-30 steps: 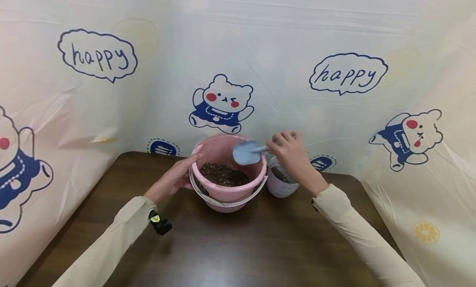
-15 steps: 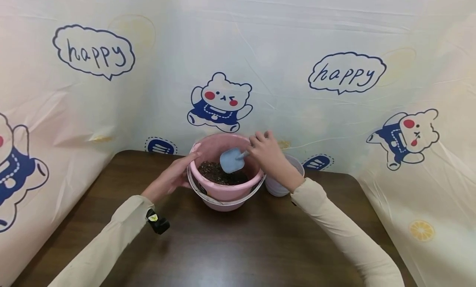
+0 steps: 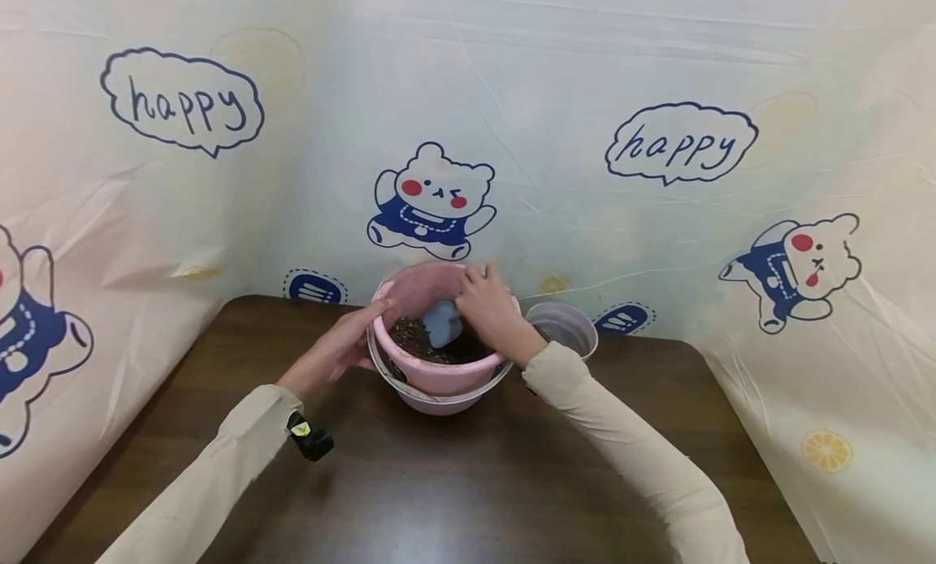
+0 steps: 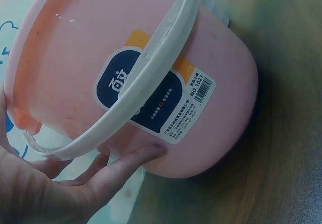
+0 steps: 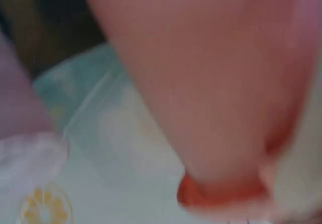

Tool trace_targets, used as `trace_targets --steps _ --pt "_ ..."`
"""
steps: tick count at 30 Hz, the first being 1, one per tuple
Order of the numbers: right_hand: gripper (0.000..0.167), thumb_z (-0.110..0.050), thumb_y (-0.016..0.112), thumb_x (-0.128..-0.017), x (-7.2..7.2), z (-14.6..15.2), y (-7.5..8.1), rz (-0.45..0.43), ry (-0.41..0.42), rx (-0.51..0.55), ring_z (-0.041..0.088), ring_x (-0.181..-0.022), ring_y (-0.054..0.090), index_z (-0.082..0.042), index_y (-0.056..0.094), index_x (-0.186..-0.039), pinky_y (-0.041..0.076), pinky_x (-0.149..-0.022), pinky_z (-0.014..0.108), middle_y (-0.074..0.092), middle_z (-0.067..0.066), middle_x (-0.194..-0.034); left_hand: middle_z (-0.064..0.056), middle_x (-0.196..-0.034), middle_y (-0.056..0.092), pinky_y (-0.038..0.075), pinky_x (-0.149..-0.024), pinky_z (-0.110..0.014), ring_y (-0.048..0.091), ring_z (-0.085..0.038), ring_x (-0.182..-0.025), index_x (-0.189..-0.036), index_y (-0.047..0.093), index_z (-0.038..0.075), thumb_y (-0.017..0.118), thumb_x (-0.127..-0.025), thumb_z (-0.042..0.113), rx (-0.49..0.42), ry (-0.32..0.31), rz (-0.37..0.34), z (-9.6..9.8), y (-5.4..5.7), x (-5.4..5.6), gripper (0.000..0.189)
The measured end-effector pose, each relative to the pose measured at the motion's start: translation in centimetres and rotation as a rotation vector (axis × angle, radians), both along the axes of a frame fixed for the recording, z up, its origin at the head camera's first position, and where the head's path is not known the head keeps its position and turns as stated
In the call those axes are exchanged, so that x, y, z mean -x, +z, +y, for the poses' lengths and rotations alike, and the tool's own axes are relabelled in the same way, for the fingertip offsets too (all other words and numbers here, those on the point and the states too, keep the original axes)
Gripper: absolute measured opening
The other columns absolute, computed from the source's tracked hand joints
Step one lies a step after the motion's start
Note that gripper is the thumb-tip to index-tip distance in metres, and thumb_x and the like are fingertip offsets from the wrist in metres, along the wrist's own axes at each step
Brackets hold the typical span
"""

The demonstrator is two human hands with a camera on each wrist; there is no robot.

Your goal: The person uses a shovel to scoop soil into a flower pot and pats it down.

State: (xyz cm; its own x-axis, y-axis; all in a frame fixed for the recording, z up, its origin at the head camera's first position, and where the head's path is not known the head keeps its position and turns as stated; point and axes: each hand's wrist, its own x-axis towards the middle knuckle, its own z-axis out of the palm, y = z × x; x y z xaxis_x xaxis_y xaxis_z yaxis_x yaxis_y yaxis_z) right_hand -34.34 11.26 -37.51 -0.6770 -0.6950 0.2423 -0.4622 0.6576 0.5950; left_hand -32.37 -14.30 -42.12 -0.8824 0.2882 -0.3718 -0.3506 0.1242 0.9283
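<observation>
Left hand [image 3: 336, 344]: we see it gripping the pink bucket [image 3: 439, 377].
Right hand [image 3: 491, 308]: holding the blue trowel [image 3: 442, 324] over the bucket's soil [image 3: 408, 334].
Pale pot [image 3: 574, 324]: beside the bucket.

Head view bright — soft glare on table [image 3: 409, 503]; right wrist view dim, blurred.
</observation>
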Motion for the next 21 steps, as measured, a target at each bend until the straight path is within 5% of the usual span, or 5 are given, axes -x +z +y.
trace_targets --steps 8,16,21 --pt "0.014 -0.014 0.071 -0.098 0.6 0.5 -0.5 -0.091 0.045 0.112 0.030 -0.109 0.055 -0.012 0.083 -0.092 0.046 -0.084 0.053 0.071 0.014 -0.105 -0.022 -0.169 0.025 0.056 -0.100 -0.054 0.041 -0.043 -0.144 -0.168 0.018 0.011 0.051 -0.101 0.061 0.012 0.004 -0.001 0.3 0.2 0.2 0.090" --pt "0.017 -0.027 0.077 -0.096 1.1 1.0 -0.3 -0.353 0.091 0.235 0.028 -0.113 0.054 -0.012 0.083 -0.091 0.041 -0.085 0.049 0.068 0.011 -0.104 -0.025 -0.168 0.025 0.058 -0.097 -0.053 0.041 -0.044 -0.144 -0.168 0.018 0.009 0.051 -0.101 0.062 0.010 0.005 -0.005 0.2 0.1 0.0 0.092" --pt "0.017 -0.024 0.077 -0.097 1.2 1.5 0.2 -0.524 0.131 0.299 0.027 -0.118 0.058 -0.014 0.083 -0.108 0.040 -0.106 0.051 0.073 0.007 -0.109 -0.024 -0.167 0.028 0.060 -0.091 -0.047 0.042 -0.041 -0.142 -0.167 0.020 0.008 0.051 -0.102 0.059 0.009 0.017 -0.011 0.2 0.1 0.0 0.088"
